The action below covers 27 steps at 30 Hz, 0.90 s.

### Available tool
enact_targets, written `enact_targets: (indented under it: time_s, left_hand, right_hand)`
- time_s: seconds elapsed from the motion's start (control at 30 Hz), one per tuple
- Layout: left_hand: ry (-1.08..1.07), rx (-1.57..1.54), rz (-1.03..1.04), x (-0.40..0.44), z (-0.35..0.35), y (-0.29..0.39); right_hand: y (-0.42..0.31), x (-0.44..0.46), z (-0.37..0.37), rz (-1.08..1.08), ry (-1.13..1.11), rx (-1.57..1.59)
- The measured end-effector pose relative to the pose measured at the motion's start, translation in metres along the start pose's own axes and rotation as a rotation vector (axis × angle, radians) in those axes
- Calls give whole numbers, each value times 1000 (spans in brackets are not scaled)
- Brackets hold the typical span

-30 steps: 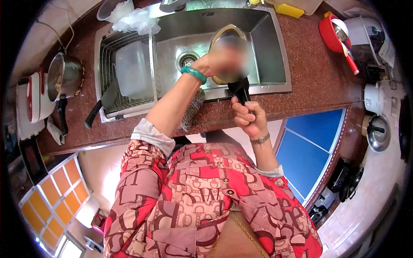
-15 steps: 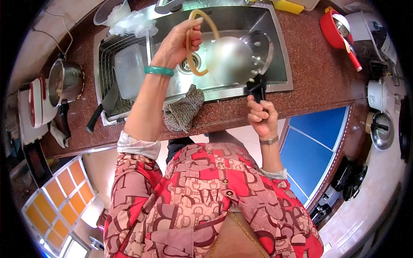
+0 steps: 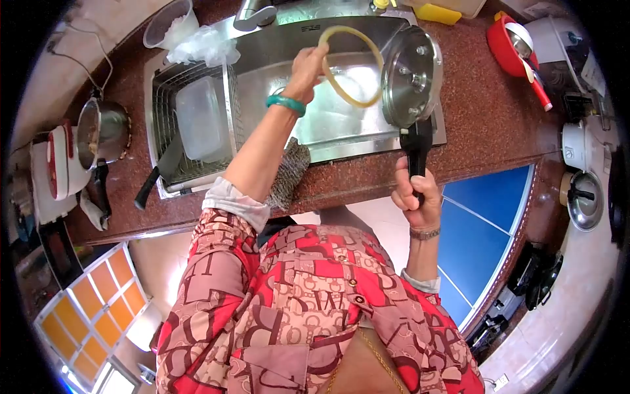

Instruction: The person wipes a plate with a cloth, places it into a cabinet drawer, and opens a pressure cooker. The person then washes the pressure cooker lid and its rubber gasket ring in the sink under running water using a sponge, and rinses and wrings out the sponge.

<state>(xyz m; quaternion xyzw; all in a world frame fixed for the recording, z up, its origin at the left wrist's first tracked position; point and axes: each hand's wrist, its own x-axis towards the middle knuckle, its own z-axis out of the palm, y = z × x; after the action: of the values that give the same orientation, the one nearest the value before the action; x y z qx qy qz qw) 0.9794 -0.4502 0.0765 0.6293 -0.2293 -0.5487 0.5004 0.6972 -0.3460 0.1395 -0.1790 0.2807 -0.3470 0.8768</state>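
My left hand (image 3: 307,71) is closed on a pale yellow rubber sealing ring (image 3: 361,103), pinching its left side above the sink. The ring hangs as a loop, with its right edge close to the lid. My right hand (image 3: 419,192) grips the black handle (image 3: 418,148) of a metal pressure cooker lid (image 3: 401,88). That lid is held up on edge over the right part of the sink, and small metal fittings show on its face. Below my left forearm, a grey knitted cloth (image 3: 293,172) drapes over the sink's front edge, partly hidden by the arm.
The steel sink (image 3: 328,152) has a wire rack at left holding a translucent plastic container (image 3: 199,118) and a black-handled cleaver (image 3: 169,159). A faucet (image 3: 254,16) stands behind. A pot (image 3: 113,128) sits left on the counter; a red pan (image 3: 508,49) lies at right.
The lid has moved right and turned, so its fittings now show clearly. My left hand has shifted right with the ring, its forearm now covering part of the cloth.
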Motion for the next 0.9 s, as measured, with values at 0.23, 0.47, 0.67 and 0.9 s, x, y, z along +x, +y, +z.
enact_targets:
  time_s: [0.23, 0.47, 0.67, 0.9]
  left_hand:
    - [377, 103, 323, -13, -46, -2]
    - [502, 262, 720, -33, -69, 41]
    - [534, 609, 993, -21, -75, 65]
    - [322, 952, 864, -8, -77, 90]
  right_hand:
    - [12, 25, 12, 85, -23, -40]
    - [29, 45, 29, 175, -72, -31]
    - [40, 51, 33, 227, -187, 294]
    - [41, 61, 24, 248, -390, 829]
